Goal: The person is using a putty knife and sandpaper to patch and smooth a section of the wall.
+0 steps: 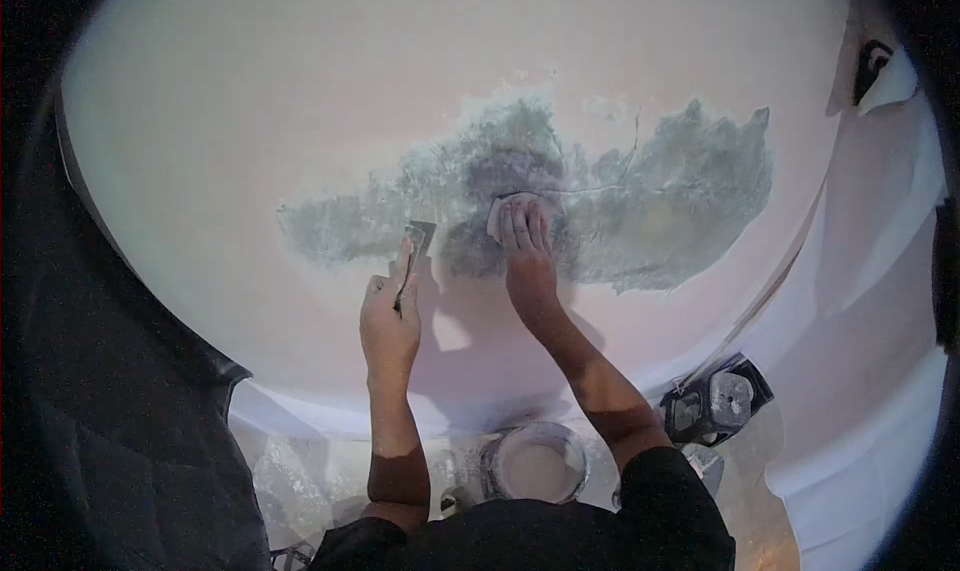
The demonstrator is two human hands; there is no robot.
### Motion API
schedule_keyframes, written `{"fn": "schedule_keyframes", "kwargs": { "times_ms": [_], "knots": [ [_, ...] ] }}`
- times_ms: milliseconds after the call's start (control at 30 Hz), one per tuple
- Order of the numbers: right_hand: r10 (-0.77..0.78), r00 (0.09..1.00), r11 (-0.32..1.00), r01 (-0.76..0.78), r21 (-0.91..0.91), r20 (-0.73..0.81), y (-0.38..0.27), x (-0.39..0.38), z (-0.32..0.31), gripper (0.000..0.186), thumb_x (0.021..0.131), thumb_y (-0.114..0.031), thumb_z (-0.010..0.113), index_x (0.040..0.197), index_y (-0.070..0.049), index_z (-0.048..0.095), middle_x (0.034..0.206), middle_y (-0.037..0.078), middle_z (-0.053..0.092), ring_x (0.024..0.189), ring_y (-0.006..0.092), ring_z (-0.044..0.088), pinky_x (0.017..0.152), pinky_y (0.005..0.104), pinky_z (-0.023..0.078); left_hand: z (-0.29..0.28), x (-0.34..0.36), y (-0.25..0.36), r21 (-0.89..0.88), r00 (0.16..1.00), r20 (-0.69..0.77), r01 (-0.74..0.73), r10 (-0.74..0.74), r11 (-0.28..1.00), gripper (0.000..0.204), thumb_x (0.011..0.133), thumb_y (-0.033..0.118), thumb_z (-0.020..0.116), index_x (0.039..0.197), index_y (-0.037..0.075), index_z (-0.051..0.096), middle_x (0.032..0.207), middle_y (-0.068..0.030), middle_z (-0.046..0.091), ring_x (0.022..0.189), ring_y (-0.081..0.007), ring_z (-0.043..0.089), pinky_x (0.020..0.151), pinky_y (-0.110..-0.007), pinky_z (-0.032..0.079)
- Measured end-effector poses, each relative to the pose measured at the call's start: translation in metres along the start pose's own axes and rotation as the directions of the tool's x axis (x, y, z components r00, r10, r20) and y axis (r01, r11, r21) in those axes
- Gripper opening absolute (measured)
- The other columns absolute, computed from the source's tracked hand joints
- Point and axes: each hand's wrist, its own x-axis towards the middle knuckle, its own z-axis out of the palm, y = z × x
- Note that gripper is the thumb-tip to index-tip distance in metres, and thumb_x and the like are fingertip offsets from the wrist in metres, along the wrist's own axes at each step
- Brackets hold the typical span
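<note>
A pale pinkish wall (250, 91) fills most of the view, with a ragged grey bare patch (690, 191) across its middle. My left hand (388, 321) is closed around a putty knife (417, 241), its blade up near the lower edge of the patch. Against the middle of the patch, my right hand (528, 261) presses a whitish wad that looks like a cloth (497, 221). Around it the surface is darker, as if damp. A thin crack (590, 190) runs rightward from just above the cloth. The palm side of my right hand is hidden.
Below me on the stained floor stands a bucket (489, 463) of pale material. To its right is a black boxy item (685, 411) with a dusty top. White sheeting (860, 371) hangs at the right, dark sheeting (130, 421) at the left. A dark object (872, 69) shows upper right.
</note>
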Motion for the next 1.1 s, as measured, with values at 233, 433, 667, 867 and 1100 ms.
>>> {"fn": "schedule_keyframes", "kwargs": {
  "times_ms": [233, 433, 667, 867, 1100],
  "knots": [
    [0.019, 0.994, 1.000, -0.017, 0.021, -0.109, -0.004, 0.032, -0.015, 0.069, 0.076, 0.010, 0.049, 0.143, 0.006, 0.032, 0.149, 0.024, 0.031, 0.139, 0.0442, 0.027, 0.115, 0.0526, 0.026, -0.006, -0.007, -0.005, -0.032, 1.000, -0.017, -0.002, 0.001, 0.999, 0.045, 0.099, 0.020, 0.051, 0.143, 0.023, 0.046, 0.073, -0.0093, 0.040, 0.063, -0.0209, 0.038, 0.059, -0.031, 0.040],
    [-0.013, 1.000, 0.999, 0.012, -0.043, -0.026, -0.013, 0.035, -0.025, 0.068, 0.076, 0.008, 0.050, 0.142, 0.006, 0.036, 0.147, 0.025, 0.035, 0.138, 0.0452, 0.030, 0.115, 0.0525, 0.025, -0.019, -0.021, -0.019, -0.061, 0.999, 0.025, 0.039, -0.038, 0.997, 0.044, 0.100, 0.021, 0.050, 0.144, 0.021, 0.045, 0.074, -0.0077, 0.040, 0.065, -0.0169, 0.038, 0.058, -0.028, 0.038],
    [0.028, 0.996, 0.999, -0.030, -0.017, -0.083, -0.009, 0.011, -0.006, 0.065, 0.079, 0.006, 0.051, 0.142, 0.005, 0.036, 0.148, 0.023, 0.034, 0.138, 0.0433, 0.029, 0.114, 0.0529, 0.027, -0.023, -0.029, -0.018, -0.110, 0.997, -0.012, 0.076, -0.078, 0.991, 0.044, 0.100, 0.019, 0.051, 0.143, 0.020, 0.046, 0.073, -0.0067, 0.039, 0.064, -0.0170, 0.037, 0.058, -0.029, 0.037],
    [0.054, 0.989, 0.999, -0.053, 0.013, -0.139, -0.012, 0.024, -0.009, 0.065, 0.077, 0.011, 0.050, 0.141, 0.005, 0.038, 0.148, 0.023, 0.035, 0.138, 0.0433, 0.029, 0.115, 0.0531, 0.026, -0.028, -0.039, -0.011, -0.094, 0.997, 0.001, 0.074, -0.074, 0.993, 0.044, 0.100, 0.019, 0.051, 0.143, 0.020, 0.046, 0.073, -0.0056, 0.037, 0.064, -0.0163, 0.035, 0.058, -0.028, 0.035],
    [0.036, 0.992, 0.999, -0.038, -0.010, -0.123, -0.019, 0.043, -0.028, 0.062, 0.079, 0.008, 0.050, 0.140, 0.005, 0.039, 0.146, 0.023, 0.037, 0.138, 0.0427, 0.031, 0.115, 0.0503, 0.027, -0.046, -0.043, -0.004, -0.111, 0.993, -0.018, 0.111, -0.114, 0.988, 0.044, 0.099, 0.017, 0.051, 0.143, 0.020, 0.047, 0.071, -0.0075, 0.038, 0.064, -0.0189, 0.038, 0.062, -0.030, 0.038]
  ]
}}
